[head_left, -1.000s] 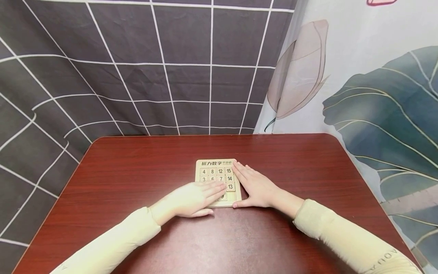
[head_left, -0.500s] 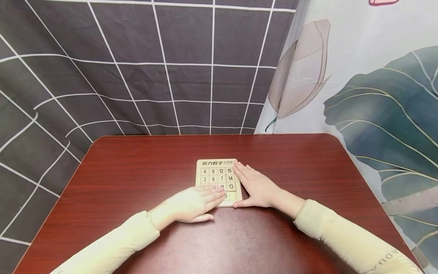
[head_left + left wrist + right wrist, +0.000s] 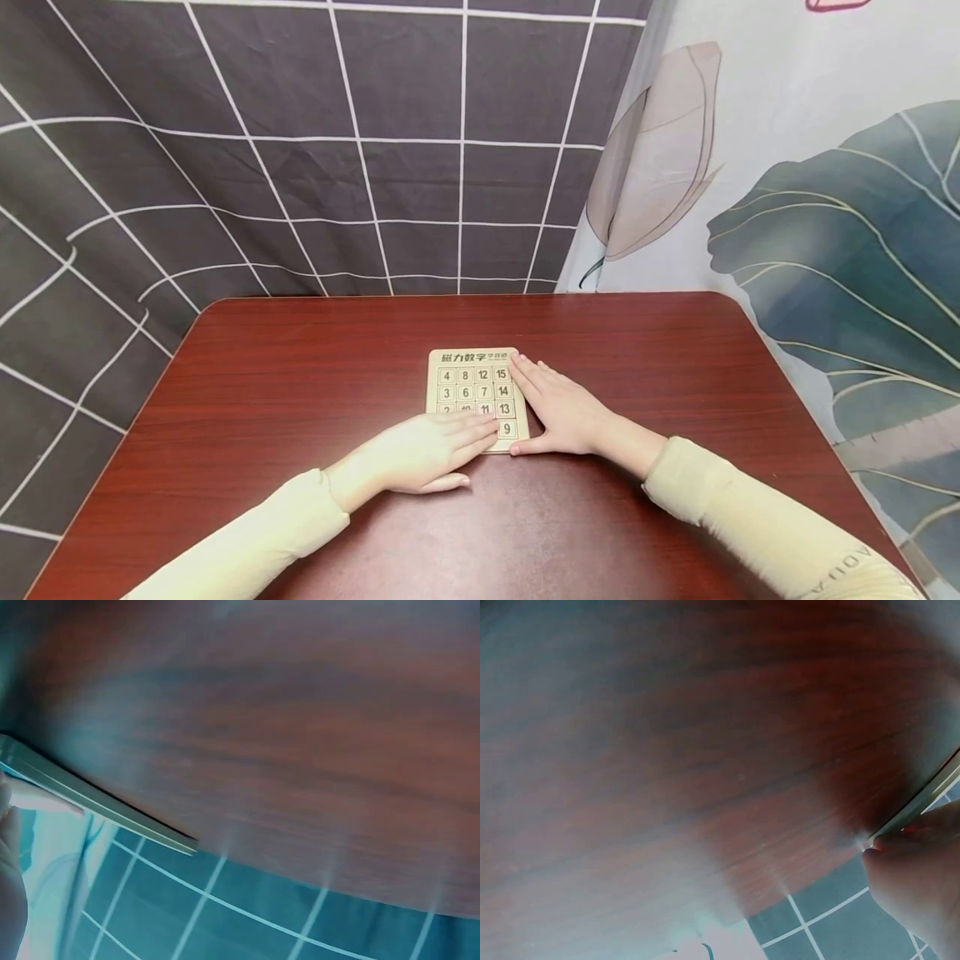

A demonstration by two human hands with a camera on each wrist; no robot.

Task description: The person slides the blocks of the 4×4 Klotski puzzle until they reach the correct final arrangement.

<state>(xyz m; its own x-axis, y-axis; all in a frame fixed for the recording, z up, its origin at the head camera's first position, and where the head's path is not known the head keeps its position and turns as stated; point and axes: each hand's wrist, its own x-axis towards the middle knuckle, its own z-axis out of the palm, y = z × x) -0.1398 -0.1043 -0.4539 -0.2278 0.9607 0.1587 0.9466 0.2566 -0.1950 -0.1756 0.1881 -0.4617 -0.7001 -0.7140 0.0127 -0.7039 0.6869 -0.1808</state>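
From my remote station, the head view gives me the clearest reading. The number board (image 3: 480, 357) lies flat near the middle of the red-brown table (image 3: 322, 367), dark characters printed across its top strip. I read its top tile row as 4, 8, 12, 15 and the second as 3, 6, 7, 14.

Left hand (image 3: 423, 450): palm down, fingers straight and side by side, laid over the lower part of the board. I log no pinch here; the thumb stands apart from the fingers, below the board's near edge. The fingertips end just beside the 9 tile (image 3: 507, 430), which sits in the lower right corner (I cannot read the tiles beneath the fingers).

Right hand (image 3: 566, 408): spread wide along the board's right edge, fingertips at the upper corner, thumb at the lower one, fingers extended rather than curled.

Both wrist views are hazy; I see the board's thin edge against the table in each, with part of a hand beside it.

Surroundings: a dark gridded cloth (image 3: 405, 183) behind the table, a pale leaf-patterned cloth (image 3: 652, 167) to the right, and cream sleeves (image 3: 240, 525) on both arms.
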